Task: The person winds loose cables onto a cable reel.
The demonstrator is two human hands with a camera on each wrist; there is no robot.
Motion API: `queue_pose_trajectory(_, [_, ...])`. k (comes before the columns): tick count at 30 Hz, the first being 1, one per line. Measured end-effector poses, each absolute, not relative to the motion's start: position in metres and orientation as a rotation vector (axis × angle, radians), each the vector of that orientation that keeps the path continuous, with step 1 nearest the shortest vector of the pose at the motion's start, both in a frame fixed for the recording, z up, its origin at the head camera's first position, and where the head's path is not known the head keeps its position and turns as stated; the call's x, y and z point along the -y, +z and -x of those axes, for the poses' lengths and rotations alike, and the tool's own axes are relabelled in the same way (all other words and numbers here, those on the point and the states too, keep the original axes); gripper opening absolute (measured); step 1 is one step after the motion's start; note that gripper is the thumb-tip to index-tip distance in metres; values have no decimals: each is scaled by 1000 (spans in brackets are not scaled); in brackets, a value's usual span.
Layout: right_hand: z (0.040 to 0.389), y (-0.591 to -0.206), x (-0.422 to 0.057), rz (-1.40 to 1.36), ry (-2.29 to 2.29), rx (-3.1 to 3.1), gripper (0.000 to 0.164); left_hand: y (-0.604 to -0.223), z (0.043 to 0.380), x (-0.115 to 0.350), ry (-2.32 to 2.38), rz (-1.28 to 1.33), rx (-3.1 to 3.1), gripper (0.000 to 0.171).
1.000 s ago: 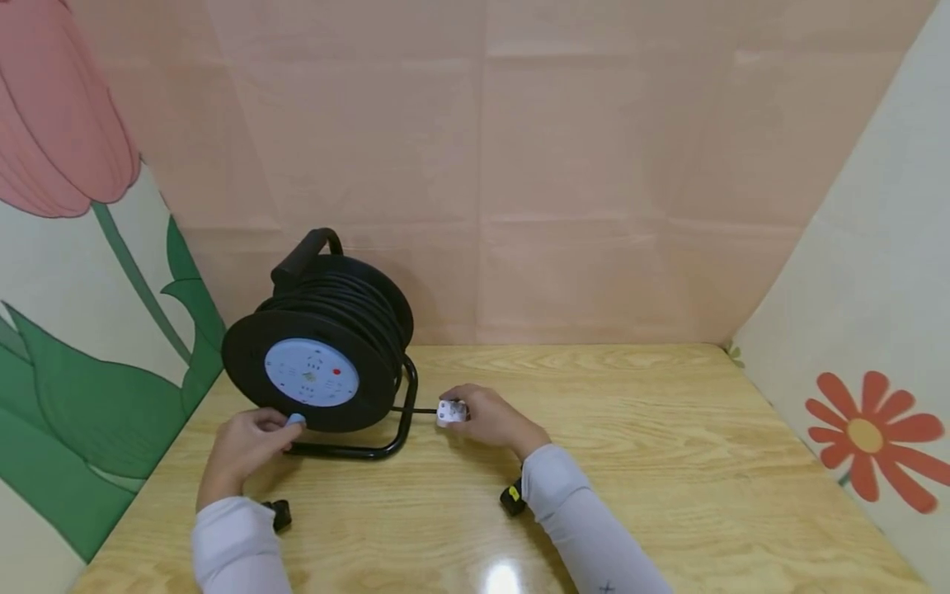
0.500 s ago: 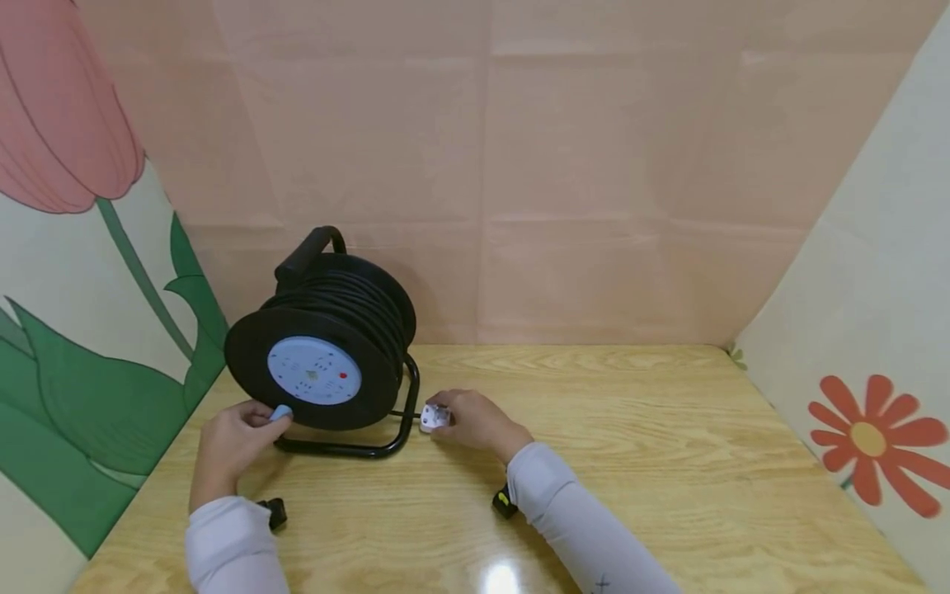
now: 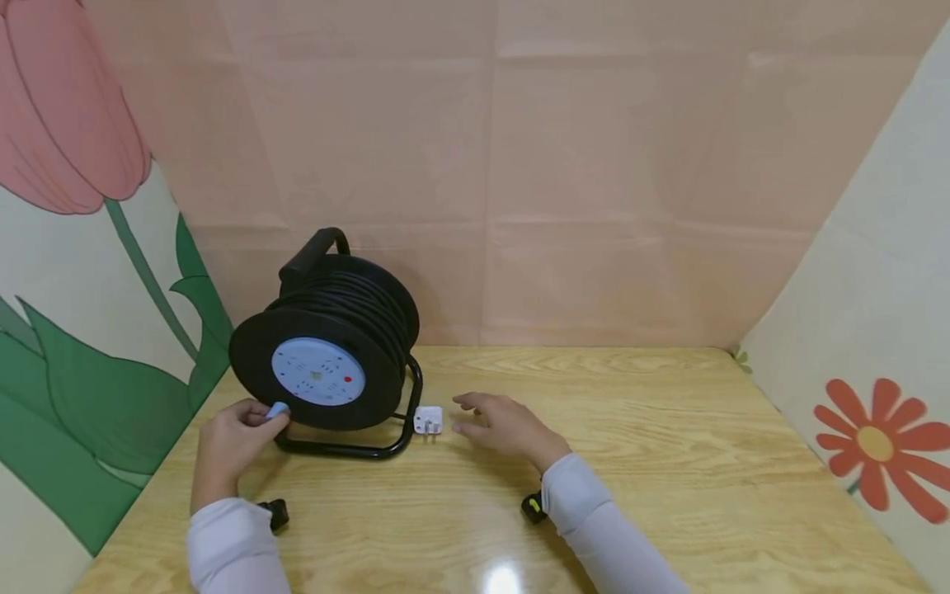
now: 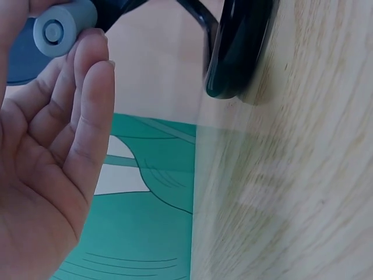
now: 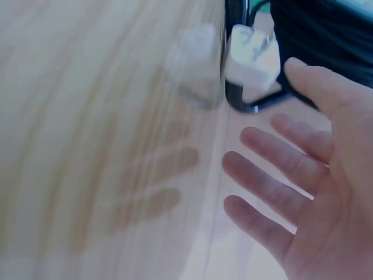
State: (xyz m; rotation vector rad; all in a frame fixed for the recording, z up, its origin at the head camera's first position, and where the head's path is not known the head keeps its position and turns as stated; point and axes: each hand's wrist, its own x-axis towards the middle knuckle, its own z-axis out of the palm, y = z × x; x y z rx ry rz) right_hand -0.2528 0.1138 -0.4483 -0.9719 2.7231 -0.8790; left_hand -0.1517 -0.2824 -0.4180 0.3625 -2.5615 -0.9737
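Observation:
A black cable reel with a pale blue socket face stands on the left of the table. My left hand pinches a light blue crank knob at the reel's lower front rim; in the left wrist view the knob shows as a short cylinder between thumb and fingers. The white plug sits against the right side of the reel's frame, prongs showing. Just right of it, my right hand is spread and holds nothing. The right wrist view shows the plug apart from the fingertips.
The black tubular stand carries the reel on the wooden table. A pink covering hangs behind the table. Flower-printed panels rise at both sides. Black wrist cameras show below the hands.
My right hand brought the plug leftward to the stand, let it go, and drew back to the right with its fingers opening. My left hand stays on the knob, which shifted slightly left.

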Motion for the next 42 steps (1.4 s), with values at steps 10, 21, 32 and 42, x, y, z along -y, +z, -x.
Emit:
queue_pose_trajectory(10, [248, -453, -185, 782, -1006, -2809, 69, -418, 151, 281, -983, -386, 2526, 35])
queue_pose_trajectory(21, [236, -449, -243, 694, -928, -2967, 67, -418, 151, 280, -1022, -443, 2433, 33])
queue_pose_trajectory(32, [232, -452, -291, 587, -934, -3000, 74, -410, 148, 280, -1183, -522, 2140, 32])
queue_pose_trajectory(42, [231, -451, -313, 560, -924, -3038, 73, -408, 146, 279, -1206, -536, 2087, 35])
